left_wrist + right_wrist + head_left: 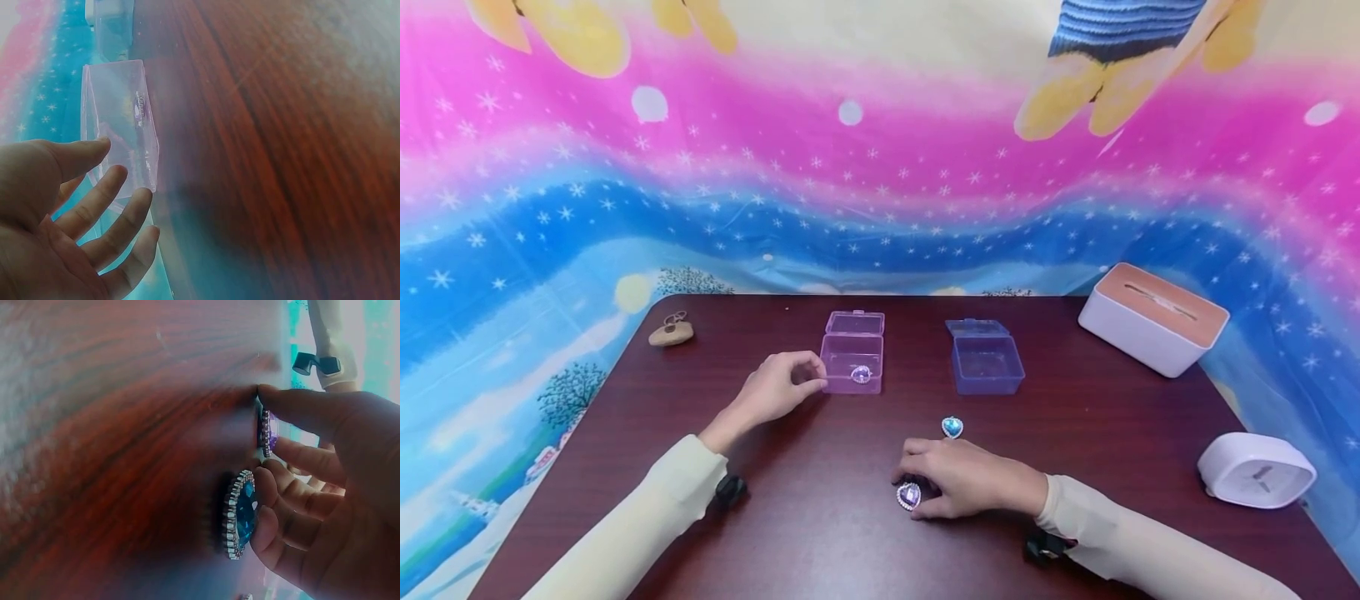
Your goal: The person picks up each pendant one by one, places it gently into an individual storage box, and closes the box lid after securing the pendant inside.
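My left hand (778, 385) is at the left side of an open clear pink box (852, 347), thumb and fingertips by its wall. In the left wrist view its fingers (134, 215) look loose and spread. A purple jewel (861, 374) with a clear-stone rim lies in the box. My right hand (958, 477) pinches a purple heart-shaped jewel (908, 497) between thumb and index finger, low at the table. Beside its other fingers rests a blue heart-shaped jewel (242, 515), also rimmed with small stones. Behind it stands an open clear blue box (987, 365).
On the dark wood table (820, 517), a white tissue box (1138, 333) stands at the back right and a white clock (1257, 471) at the right edge. A small beige item with a loop (672, 333) lies back left. A printed curtain (880, 192) hangs behind.
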{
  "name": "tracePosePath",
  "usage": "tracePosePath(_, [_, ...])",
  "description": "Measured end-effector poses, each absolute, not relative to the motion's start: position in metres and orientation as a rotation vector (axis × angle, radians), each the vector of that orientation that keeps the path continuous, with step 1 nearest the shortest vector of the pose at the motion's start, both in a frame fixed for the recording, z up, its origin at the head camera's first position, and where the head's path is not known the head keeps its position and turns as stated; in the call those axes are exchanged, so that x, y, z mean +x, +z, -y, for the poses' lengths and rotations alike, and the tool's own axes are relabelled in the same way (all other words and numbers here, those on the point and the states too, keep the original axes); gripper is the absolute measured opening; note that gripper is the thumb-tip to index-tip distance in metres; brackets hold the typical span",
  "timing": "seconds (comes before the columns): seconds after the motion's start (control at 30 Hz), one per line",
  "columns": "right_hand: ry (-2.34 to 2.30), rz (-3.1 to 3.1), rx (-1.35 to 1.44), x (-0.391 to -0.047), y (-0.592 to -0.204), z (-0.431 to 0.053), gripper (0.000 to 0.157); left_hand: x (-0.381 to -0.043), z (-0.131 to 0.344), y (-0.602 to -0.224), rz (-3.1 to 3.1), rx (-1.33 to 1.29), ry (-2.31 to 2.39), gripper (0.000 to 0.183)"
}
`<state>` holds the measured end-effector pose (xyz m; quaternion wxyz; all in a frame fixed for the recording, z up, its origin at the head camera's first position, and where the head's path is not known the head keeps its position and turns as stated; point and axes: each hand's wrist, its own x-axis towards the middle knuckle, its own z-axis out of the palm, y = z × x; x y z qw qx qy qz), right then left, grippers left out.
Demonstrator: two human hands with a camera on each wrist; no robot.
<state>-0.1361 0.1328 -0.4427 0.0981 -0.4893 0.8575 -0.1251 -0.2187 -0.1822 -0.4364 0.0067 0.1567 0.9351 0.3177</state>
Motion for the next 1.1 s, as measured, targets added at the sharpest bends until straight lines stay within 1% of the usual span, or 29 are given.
tracePosePath(0.3, [-0.377, -2.528, -1.486, -0.138, -0.441, -0.134, 0.029, -0.218, 0.182, -0.437, -2.925, 0.477, 0.993, 0.007])
tracePosePath(0.6, [-0.381, -2.486, -1.457, -0.141, -0.437, -0.133, 0.030, -0.219, 0.183, -0.438, -2.923, 0.482, 1.000, 0.007])
tracePosePath(0.83, [-0.270, -2.578, -1.497, -0.142, -0.437, -0.132, 0.027, -0.218, 0.184, -0.438, -2.916, 0.480, 1.008, 0.007])
tracePosePath(1.1, [-0.242, -2.663, -1.429, -0.160, -0.417, -0.130, 0.028, -0.219, 0.183, -0.439, -2.912, 0.470, 1.018, 0.007])
